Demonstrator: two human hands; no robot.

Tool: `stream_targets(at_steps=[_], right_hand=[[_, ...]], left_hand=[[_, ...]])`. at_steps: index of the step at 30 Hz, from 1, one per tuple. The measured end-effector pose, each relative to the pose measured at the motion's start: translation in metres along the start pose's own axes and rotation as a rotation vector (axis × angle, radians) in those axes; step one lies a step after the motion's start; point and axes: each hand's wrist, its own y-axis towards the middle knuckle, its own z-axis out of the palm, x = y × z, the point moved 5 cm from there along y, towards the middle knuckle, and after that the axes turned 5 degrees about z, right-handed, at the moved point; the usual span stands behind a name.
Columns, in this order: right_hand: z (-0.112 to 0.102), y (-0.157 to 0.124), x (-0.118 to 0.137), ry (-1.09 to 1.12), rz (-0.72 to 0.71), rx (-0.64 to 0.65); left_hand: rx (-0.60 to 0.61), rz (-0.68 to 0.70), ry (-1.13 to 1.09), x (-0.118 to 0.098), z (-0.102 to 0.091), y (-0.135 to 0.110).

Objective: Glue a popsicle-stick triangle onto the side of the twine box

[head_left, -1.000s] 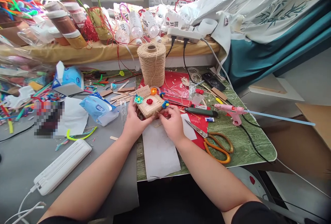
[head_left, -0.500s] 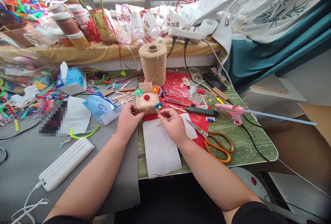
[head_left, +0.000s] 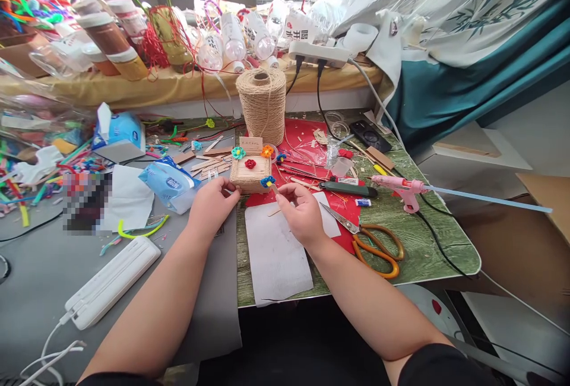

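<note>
- Cluttered craft bench below a window; at far left a grey mat [head_left: 40, 267] with a white oblong power strip [head_left: 111, 282] and a blue plastic pack of wipes [head_left: 169, 184].
- Loosely curled left hand [head_left: 211, 202], mostly open and gripping nothing, fingertips just touching the near left edge of the small square twine-wrapped block [head_left: 250, 177].
- Block standing flat, just in front of the tall spool of jute twine [head_left: 261, 104], with a red flower on top.
- At its near right corner, a blue pipe-cleaner flower with a yellow centre [head_left: 268, 182]; touching or only close, cannot tell.
- Pinched right hand [head_left: 303, 214], thumb and forefinger shut, seemingly on the flower's short stem, other fingers folded.
- Probably best done with a light pinch low on the stem, petals left uncrushed, and left fingertips pressed firmly against the block to stop sliding.
- Further right, orange-handled scissors [head_left: 374, 246] near the wrist and a pink glue gun [head_left: 396, 187] well apart; worth keeping the forearm off both.
- Compared with a second ago: block no longer lifted and tilted between both hands, now set down further back; left grip relaxed to a mere touch; blue flower lower, at the front corner.
</note>
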Motion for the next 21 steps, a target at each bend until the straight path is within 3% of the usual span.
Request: stream_targets(at_steps=[5,9,15,18,21], right_hand=[[0.001,-0.001,-0.001,0.041,0.01,0.018],[-0.004,-0.002,0.004,0.08,-0.04,-0.039],[-0.011,-0.004,0.011,0.146,-0.118,-0.125],[-0.015,-0.001,0.017,0.113,-0.14,-0.157],[-0.027,0.001,0.031,0.063,-0.134,-0.184]], left_hand=[[-0.045,-0.021,-0.016,0.004,-0.003,0.003],[-0.061,-0.003,-0.074,0.002,-0.007,0.0],[-0.162,0.18,-0.347,-0.026,-0.009,-0.016],[-0.041,0.277,-0.454,-0.045,-0.003,-0.025],[0.23,0.225,-0.541,-0.054,0.011,-0.034]])
